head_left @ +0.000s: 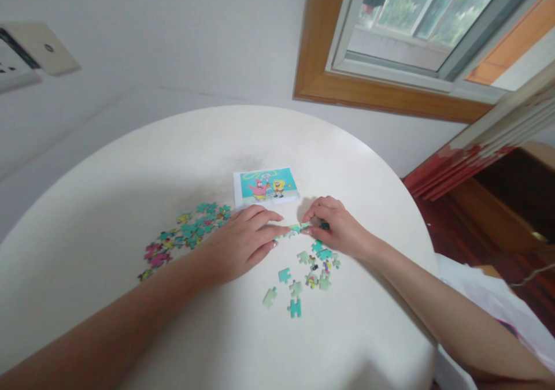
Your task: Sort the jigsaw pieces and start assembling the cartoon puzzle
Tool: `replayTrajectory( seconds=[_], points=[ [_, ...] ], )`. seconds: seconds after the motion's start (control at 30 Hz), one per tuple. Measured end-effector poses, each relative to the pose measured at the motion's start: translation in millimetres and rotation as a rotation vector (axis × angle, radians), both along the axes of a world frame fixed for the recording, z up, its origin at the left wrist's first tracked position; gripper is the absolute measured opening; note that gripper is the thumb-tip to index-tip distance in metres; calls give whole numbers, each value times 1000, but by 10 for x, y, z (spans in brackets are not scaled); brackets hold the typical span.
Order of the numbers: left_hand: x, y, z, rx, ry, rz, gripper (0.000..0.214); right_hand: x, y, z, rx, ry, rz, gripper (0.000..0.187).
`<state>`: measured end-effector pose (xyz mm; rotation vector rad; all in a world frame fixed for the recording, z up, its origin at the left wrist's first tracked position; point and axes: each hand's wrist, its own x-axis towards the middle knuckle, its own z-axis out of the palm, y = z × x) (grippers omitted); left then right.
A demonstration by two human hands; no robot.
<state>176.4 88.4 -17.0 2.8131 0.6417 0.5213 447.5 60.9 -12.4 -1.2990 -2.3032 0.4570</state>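
Note:
Several joined jigsaw puzzle pieces (293, 230) form a short strip on the table just below the picture card. My left hand (245, 242) lies low over the table with its fingers stretched out, the index fingertip touching the strip's left end. At the strip's right end my right hand (332, 222) is closed in a pinch on a puzzle piece (304, 226), which the fingers partly hide. Loose teal, pale green and yellow puzzle pieces (296, 288) are scattered below the strip, nearest to my right hand.
A bigger heap of mixed puzzle pieces (186, 233) spreads left of my left hand. The picture card (266, 185) with cartoon figures lies beyond the hands. The round white table (108, 164) reaches near the wall, with a wood-framed window (403, 98) and a red-and-white curtain (468, 164) to the right.

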Motion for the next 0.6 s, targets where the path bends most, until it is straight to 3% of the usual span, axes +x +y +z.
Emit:
replayTrajectory(
  seconds=[0.3, 0.6],
  points=[
    [3, 0, -12, 14, 8, -11, 32, -22, 24, -56, 44, -4, 31, 14],
    [17, -17, 20, 13, 12, 2, 31, 109, 9, 68, 28, -102, 77, 20]
  ],
)
